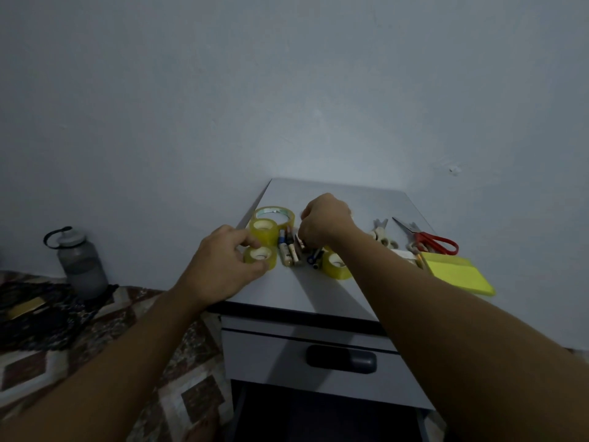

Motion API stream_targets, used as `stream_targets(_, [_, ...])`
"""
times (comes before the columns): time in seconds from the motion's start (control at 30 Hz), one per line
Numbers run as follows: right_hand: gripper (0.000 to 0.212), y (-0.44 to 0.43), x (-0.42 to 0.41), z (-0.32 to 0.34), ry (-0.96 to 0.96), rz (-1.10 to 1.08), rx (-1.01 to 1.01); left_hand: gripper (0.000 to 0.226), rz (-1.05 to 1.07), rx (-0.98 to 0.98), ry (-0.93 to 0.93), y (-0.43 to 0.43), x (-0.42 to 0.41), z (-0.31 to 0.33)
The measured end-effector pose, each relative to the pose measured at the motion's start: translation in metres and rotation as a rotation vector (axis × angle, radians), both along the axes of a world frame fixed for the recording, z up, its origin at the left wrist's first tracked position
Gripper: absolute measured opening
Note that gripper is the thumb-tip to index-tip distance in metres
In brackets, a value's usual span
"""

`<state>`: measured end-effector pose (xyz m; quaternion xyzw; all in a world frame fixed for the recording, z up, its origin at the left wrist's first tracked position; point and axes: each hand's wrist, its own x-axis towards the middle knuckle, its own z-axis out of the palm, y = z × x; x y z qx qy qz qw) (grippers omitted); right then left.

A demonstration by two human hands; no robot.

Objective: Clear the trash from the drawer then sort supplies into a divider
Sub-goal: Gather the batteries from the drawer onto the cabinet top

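Seen from the head camera, the supplies lay spread over the smooth, pale-grey counter [318,291], probably so they could be grouped by kind. No divider was in sight.

The left hand [223,260] gripped a small tape roll [259,257] at the near-left of the counter, thumb and fingers curled round its glossy yellow ring. It was likely being gathered with its fellows: a second roll [264,230] lay just behind it, and a wide roll [274,215] lay flat at the far left.

The right hand [325,221] hovered knuckles-up, fingers curled down into a cluster of batteries and pens [290,252]. Its fingertips were hidden, so whether it pinched one could not be told. A fourth roll [336,266] sat to the near right of that cluster, partly behind the forearm.

Farther right lay red-handled scissors [436,240], a pale smaller tool [382,237] too blurred to name, and a flat block of yellow sticky notes [455,272] at the counter's right edge.

Below the counter, the drawer front [271,362] showed a dark recessed handle [341,358]. A translucent grey water bottle [81,263] stood at the far left on patterned cloth.
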<state>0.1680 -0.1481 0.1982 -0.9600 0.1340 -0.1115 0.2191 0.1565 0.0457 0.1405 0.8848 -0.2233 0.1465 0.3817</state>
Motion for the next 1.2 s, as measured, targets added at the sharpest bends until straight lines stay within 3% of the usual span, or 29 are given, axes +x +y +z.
stream_targets(0.47, [0.033,-0.011,-0.012,0.0,-0.08,0.06,0.221,0.035,-0.004,0.013,0.019,-0.002,-0.006,0.001])
stream_targets(0.73, [0.041,-0.026,-0.052,0.0,-0.184,0.239,0.482,0.036,-0.026,0.021,0.022,0.003,-0.021,0.007])
stream_targets(0.9, [0.026,-0.033,-0.11,0.006,-0.247,0.249,0.64,0.024,-0.011,-0.03,0.006,0.016,-0.048,0.009])
stream_targets(1.07, [0.014,-0.031,-0.185,-0.013,-0.097,0.33,0.738,0.014,-0.102,-0.148,0.122,0.028,-0.099,-0.01])
stream_targets(1.13, [0.017,-0.03,-0.208,-0.036,0.005,0.335,0.737,0.025,-0.201,-0.148,0.221,0.03,-0.12,-0.025])
stream_targets(1.2, [0.021,-0.03,-0.227,-0.069,0.124,0.315,0.746,0.036,-0.263,-0.027,0.394,0.028,-0.139,-0.046])
